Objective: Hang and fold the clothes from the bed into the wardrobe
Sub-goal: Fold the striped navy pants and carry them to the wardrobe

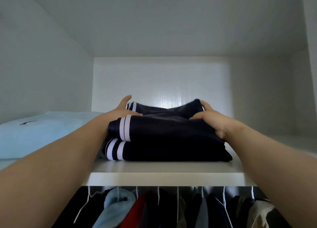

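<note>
Stack (164, 136), one, navy: fingers of left hand (120, 109) straight, of right hand (212, 121) curled round it.

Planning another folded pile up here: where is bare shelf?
Bare shelf lies right of the navy stack, up to the right wall, and in a narrow strip before it. Left is crowded: the light blue garment lies close, the left arm between.

Folded dark navy cloth garment with white stripes (168, 135): smooth, synthetic-looking fabric w/ slight sheen on top folds; stripes matt. Folded light blue cloth garment (42, 133): soft, matt, fleecy-looking. Flat white shelf board (168, 176): smooth, semi-gloss, laminate-type. White back panel (171, 83): fine vert. grain, glossy where light hits. Thin white hangers (178, 198): smooth; metal or plastic, can't tell.
</note>
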`<state>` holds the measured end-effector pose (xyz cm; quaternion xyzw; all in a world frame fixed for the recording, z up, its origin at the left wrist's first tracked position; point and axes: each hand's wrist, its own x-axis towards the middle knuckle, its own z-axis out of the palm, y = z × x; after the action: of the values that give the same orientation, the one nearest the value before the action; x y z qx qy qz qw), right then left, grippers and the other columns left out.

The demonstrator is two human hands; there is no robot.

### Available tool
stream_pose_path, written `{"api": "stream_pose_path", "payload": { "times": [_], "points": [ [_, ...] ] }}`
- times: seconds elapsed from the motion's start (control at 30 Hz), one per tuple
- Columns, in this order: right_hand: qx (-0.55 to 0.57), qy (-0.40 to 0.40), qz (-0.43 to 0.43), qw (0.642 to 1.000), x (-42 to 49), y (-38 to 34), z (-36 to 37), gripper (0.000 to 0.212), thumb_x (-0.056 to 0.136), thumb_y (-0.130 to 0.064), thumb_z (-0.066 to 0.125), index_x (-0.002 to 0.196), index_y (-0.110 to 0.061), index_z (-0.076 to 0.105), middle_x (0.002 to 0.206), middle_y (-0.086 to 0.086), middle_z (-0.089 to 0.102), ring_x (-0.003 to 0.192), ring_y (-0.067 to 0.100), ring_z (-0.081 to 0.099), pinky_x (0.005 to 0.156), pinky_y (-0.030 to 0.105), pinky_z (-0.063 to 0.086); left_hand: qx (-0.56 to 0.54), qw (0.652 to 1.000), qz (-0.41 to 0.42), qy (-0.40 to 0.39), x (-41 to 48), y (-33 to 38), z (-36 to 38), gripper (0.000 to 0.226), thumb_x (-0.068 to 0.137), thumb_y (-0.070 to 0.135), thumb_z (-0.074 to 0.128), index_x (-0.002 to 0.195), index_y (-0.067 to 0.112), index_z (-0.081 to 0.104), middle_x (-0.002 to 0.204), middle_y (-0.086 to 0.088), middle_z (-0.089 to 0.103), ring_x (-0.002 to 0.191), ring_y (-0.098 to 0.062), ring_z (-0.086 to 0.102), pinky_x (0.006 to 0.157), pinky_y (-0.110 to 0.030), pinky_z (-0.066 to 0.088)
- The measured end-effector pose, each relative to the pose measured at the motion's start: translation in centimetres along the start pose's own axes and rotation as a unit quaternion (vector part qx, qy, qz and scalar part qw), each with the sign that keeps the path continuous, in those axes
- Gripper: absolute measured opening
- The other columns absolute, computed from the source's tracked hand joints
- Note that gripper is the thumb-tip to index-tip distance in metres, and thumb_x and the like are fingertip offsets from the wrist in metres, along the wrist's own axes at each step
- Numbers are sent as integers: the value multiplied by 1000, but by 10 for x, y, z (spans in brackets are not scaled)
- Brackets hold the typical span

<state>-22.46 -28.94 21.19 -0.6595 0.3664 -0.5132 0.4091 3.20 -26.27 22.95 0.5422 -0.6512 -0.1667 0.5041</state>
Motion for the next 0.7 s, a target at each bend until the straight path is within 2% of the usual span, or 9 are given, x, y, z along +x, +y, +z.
{"api": "stream_pose_path", "payload": {
  "times": [0.1,0.17,0.27,0.33,0.4,0.47,0.57,0.63,0.7],
  "points": [
    [4,15,-123,992,-2,-5,7,74,83,7,51,139,-39,33,122,3,56,103,23,59,70,28,51,-6,995,94,31,-4,2,0,65,88,2,58,144,20,29,147,2,30,125,-7,34,88,-8,31],
    [11,18,-153,988,-2,-6,8,69,83,10,47,132,-39,39,111,-3,59,95,18,61,70,28,52,7,995,89,37,-4,3,-3,57,90,4,56,141,21,36,145,3,33,120,-4,35,80,-4,31],
    [-48,-10,-70,996,-6,-1,7,60,85,8,44,131,-30,41,109,3,59,90,19,59,66,27,48,59,998,-18,3,0,1,2,47,94,7,51,138,13,40,146,-3,36,132,-17,36,92,-13,30],
    [-220,-17,30,975,-9,2,5,41,87,-1,46,126,-13,49,109,13,62,88,25,59,67,26,44,109,992,-65,21,-4,-14,18,30,101,18,37,124,3,50,132,-9,50,121,-19,48,87,-17,36],
    [-323,-2,67,944,-7,5,4,32,89,-7,48,119,0,56,106,17,64,84,26,59,70,26,42,131,987,-83,49,-15,-24,27,40,105,26,23,107,1,54,114,-9,55,106,-13,53,85,-9,38],
    [-299,15,90,950,-5,5,5,36,89,-13,52,123,0,54,98,13,64,82,24,60,71,26,45,183,976,-83,82,-9,-29,34,47,105,30,16,126,3,48,134,-10,47,126,-20,43,107,-22,25],
    [-266,69,92,957,-7,1,6,61,86,-21,57,141,-10,33,124,13,55,107,29,55,83,29,41,224,965,-95,96,-11,-18,29,51,103,37,20,138,5,40,143,-12,40,133,-25,36,110,-32,22],
    [-268,118,25,956,-12,-1,10,67,87,-20,55,146,-16,23,139,13,42,121,31,46,92,32,36,117,974,-188,57,-19,2,18,38,101,34,36,125,10,53,117,-7,62,109,-20,58,92,-28,43],
    [-361,151,-65,918,-20,-11,16,59,89,-26,53,143,-23,32,147,4,34,130,29,38,102,36,32,9,985,-171,-7,-26,28,-1,24,94,32,51,109,15,60,91,-3,68,85,-19,63,72,-28,48]
  ]
}}
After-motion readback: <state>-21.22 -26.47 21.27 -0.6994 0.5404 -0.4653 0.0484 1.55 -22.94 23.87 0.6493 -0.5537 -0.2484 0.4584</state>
